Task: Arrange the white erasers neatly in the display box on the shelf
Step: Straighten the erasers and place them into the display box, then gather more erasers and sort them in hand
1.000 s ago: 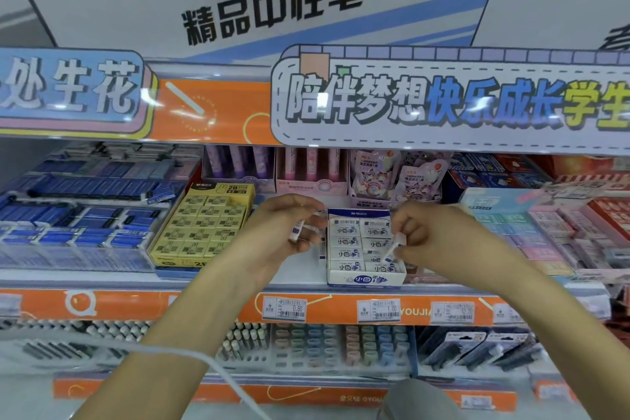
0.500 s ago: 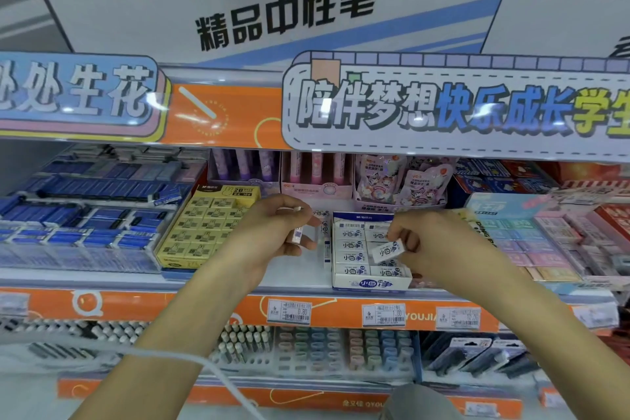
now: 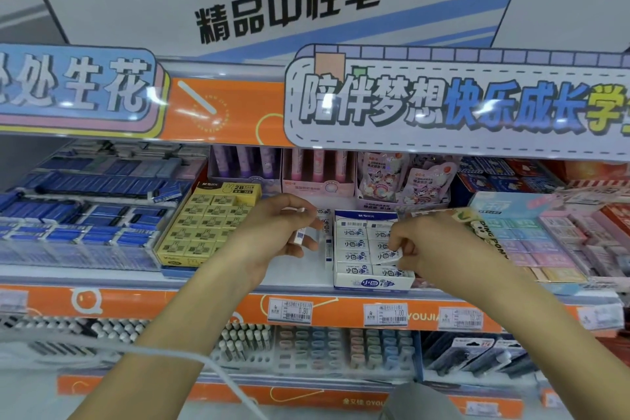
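A white and blue display box (image 3: pixel 373 283) stands on the shelf, filled with two columns of white erasers (image 3: pixel 353 244) in printed sleeves. My right hand (image 3: pixel 429 245) is over the box's right column, its fingers shut on one white eraser (image 3: pixel 388 255) held low against that column. My left hand (image 3: pixel 276 232) hovers just left of the box and pinches another white eraser (image 3: pixel 300 235) upright. A further eraser (image 3: pixel 328 249) stands on edge between my left hand and the box.
A yellow box of 2B erasers (image 3: pixel 204 228) sits to the left, with blue eraser trays (image 3: pixel 85 215) beyond it. Pastel eraser boxes (image 3: pixel 545 235) lie to the right, pink and purple packs behind. Price tags line the orange shelf edge (image 3: pixel 204 303).
My right hand has lowered its eraser from above the box down onto the right column. My left hand has stayed beside the box with its eraser.
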